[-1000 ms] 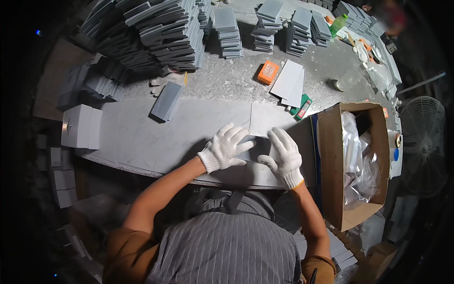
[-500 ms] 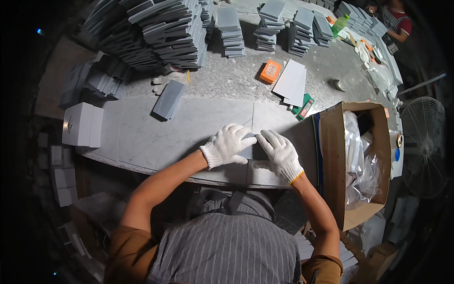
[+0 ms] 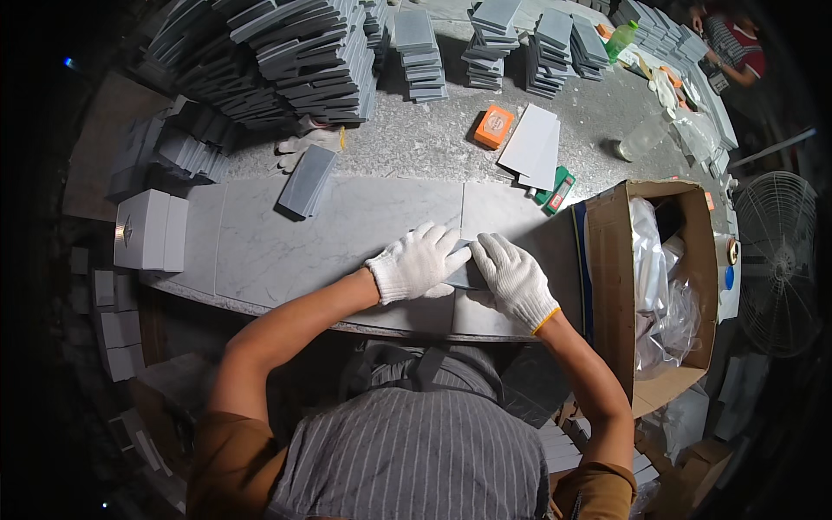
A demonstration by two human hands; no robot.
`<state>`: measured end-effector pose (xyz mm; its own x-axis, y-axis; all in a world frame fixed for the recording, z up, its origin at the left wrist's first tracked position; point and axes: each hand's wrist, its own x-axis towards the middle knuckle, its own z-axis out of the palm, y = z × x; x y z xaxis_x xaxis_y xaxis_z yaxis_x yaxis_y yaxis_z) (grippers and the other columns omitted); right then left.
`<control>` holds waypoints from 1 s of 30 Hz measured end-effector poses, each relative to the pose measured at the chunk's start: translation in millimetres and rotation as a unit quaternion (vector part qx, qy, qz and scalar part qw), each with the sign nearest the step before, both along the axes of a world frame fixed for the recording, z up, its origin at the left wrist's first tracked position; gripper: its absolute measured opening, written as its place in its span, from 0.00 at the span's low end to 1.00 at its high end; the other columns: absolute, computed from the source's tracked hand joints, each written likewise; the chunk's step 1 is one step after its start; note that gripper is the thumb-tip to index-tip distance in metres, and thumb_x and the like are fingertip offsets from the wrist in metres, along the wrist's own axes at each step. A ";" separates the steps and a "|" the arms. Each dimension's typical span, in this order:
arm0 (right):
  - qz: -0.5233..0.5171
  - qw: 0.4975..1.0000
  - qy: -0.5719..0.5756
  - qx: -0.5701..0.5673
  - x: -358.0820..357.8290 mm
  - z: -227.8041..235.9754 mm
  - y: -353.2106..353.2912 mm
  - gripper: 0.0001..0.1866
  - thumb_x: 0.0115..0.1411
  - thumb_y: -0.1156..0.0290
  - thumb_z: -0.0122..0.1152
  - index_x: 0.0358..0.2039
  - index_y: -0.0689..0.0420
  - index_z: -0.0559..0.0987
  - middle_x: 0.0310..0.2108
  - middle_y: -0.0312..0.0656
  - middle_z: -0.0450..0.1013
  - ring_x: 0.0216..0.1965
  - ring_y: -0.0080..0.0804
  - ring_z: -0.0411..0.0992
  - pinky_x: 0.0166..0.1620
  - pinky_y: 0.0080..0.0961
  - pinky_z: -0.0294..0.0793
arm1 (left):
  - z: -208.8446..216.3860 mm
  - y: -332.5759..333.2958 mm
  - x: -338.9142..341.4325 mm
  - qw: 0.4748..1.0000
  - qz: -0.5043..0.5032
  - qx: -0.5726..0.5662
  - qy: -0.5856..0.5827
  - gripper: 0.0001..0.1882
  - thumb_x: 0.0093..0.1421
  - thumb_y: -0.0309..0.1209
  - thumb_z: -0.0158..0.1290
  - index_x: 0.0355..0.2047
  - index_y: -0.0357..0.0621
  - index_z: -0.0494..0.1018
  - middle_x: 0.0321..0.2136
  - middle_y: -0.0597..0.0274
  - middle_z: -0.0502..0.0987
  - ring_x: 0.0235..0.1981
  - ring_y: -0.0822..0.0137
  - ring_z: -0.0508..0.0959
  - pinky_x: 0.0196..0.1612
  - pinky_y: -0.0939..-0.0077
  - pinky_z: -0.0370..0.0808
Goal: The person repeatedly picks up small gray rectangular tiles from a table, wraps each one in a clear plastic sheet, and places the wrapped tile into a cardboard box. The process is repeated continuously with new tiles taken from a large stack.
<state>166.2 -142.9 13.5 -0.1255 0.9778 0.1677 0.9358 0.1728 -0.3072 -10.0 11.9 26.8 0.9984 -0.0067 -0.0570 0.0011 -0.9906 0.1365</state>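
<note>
Both my hands wear white knitted gloves and meet over the near part of the marble-patterned worktop. Between them is a flat grey rectangular piece (image 3: pixel 468 276), mostly covered by the gloves. My left hand (image 3: pixel 418 263) holds its left side, fingers closed along it with the thumb near the close edge. My right hand (image 3: pixel 513 279) grips the other side, its fingertips bent over the far corner beside the left fingertips. A short stack of similar grey pieces (image 3: pixel 308 180) lies farther left on the worktop.
Tall stacks of grey pieces (image 3: pixel 303 65) stand far left. An open cardboard box (image 3: pixel 607 286) with clear plastic bags sits right. White boxes (image 3: pixel 146 230) stand left. Beyond my hands lie an orange box (image 3: pixel 493 126), white cards (image 3: pixel 530 147) and a green box cutter (image 3: pixel 559 191). A person (image 3: pixel 737 52) works far right.
My left thumb has drawn in toward the grey piece, and the right thumb is less exposed. Both hands stay on the piece in nearly the same spot. The far person has shifted.
</note>
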 end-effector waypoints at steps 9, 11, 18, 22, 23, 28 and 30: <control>-0.020 0.998 -0.013 0.052 -9.9 -10.0 -10.8 0.44 0.43 0.59 0.74 0.59 0.64 0.67 0.58 0.54 0.65 0.61 0.54 0.65 0.60 0.44 0.68 | -16.0 -5.3 -10.4 0.998 0.012 0.004 -0.066 0.42 0.44 0.51 0.67 0.59 0.50 0.68 0.54 0.47 0.66 0.56 0.48 0.67 0.59 0.51 0.68; -0.022 0.999 -0.006 0.048 -10.0 -9.9 -12.6 0.43 0.45 0.58 0.73 0.59 0.64 0.67 0.59 0.54 0.65 0.62 0.54 0.64 0.61 0.45 0.67 | -23.2 -6.3 -12.0 0.998 0.019 -0.002 -0.060 0.41 0.44 0.51 0.67 0.58 0.53 0.69 0.55 0.48 0.65 0.57 0.48 0.66 0.61 0.51 0.66; -0.087 0.993 0.062 0.039 -18.5 -21.5 -20.1 0.34 0.61 0.55 0.59 0.63 0.59 0.67 0.64 0.52 0.63 0.65 0.56 0.59 0.66 0.48 0.60 | -33.7 -4.6 -17.3 0.994 0.025 -0.029 -0.098 0.38 0.49 0.54 0.63 0.60 0.56 0.69 0.60 0.51 0.61 0.62 0.50 0.60 0.67 0.51 0.56; -0.162 0.976 0.141 0.027 -30.4 -34.9 -23.3 0.27 0.65 0.60 0.55 0.64 0.53 0.69 0.65 0.51 0.62 0.67 0.58 0.56 0.67 0.46 0.59 | -32.8 4.0 -19.6 0.995 0.014 -0.054 -0.078 0.37 0.52 0.55 0.60 0.60 0.55 0.70 0.62 0.52 0.60 0.64 0.50 0.59 0.68 0.51 0.55; -0.167 0.973 0.154 0.037 -29.5 -40.1 -24.9 0.26 0.65 0.61 0.54 0.63 0.52 0.70 0.64 0.53 0.63 0.67 0.57 0.57 0.66 0.42 0.61 | -31.2 6.2 -20.6 0.996 0.014 -0.063 -0.066 0.37 0.52 0.55 0.60 0.60 0.55 0.70 0.63 0.52 0.60 0.64 0.50 0.58 0.69 0.51 0.55; -0.279 0.880 0.383 0.023 -41.1 -58.9 -31.0 0.36 0.62 0.64 0.60 0.69 0.50 0.59 0.68 0.55 0.55 0.66 0.58 0.59 0.65 0.41 0.63 | -14.4 32.5 -43.4 0.971 0.113 -0.165 -0.134 0.39 0.58 0.62 0.53 0.61 0.48 0.69 0.65 0.48 0.60 0.64 0.51 0.63 0.68 0.58 0.57; -0.330 0.796 0.506 -0.047 -41.0 -75.2 -37.0 0.42 0.63 0.59 0.60 0.72 0.50 0.51 0.69 0.56 0.52 0.65 0.55 0.62 0.64 0.38 0.64 | -21.1 34.5 -56.2 0.882 0.248 -0.383 -0.121 0.43 0.60 0.58 0.55 0.66 0.41 0.61 0.66 0.45 0.60 0.65 0.52 0.64 0.67 0.59 0.62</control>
